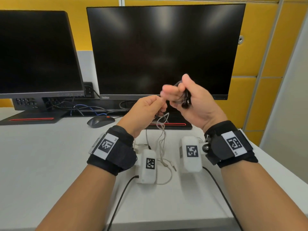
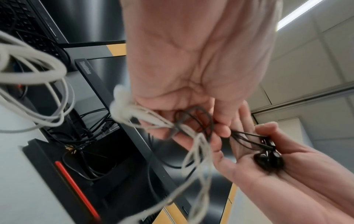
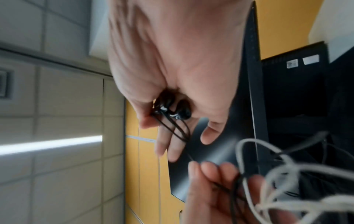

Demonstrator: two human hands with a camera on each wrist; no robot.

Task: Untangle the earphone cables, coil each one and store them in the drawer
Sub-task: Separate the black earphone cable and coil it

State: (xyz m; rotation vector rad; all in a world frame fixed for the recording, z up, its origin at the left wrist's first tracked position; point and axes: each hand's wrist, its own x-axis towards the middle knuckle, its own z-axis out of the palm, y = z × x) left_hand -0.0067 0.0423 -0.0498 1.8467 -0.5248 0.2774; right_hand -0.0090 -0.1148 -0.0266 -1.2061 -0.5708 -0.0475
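Both hands are raised in front of the middle monitor. My right hand (image 1: 185, 95) holds a coil of the black earphone cable (image 1: 180, 95) against its palm, with the two black earbuds (image 3: 173, 108) tucked under the fingers. My left hand (image 1: 150, 105) pinches a tangle where the black cable (image 2: 193, 119) crosses the white earphone cable (image 2: 197, 151). The white cable (image 1: 162, 135) hangs from that hand in loose loops down to the desk, where its plug (image 1: 174, 168) lies. No drawer is in view.
Two dark monitors (image 1: 163, 50) stand at the back of the white desk (image 1: 50, 164), with a black mouse (image 1: 100, 121) between their bases. Computer cables (image 1: 80, 107) run behind. Yellow wall panels (image 1: 260, 47) lie beyond, and the desk's right edge is near my right arm.
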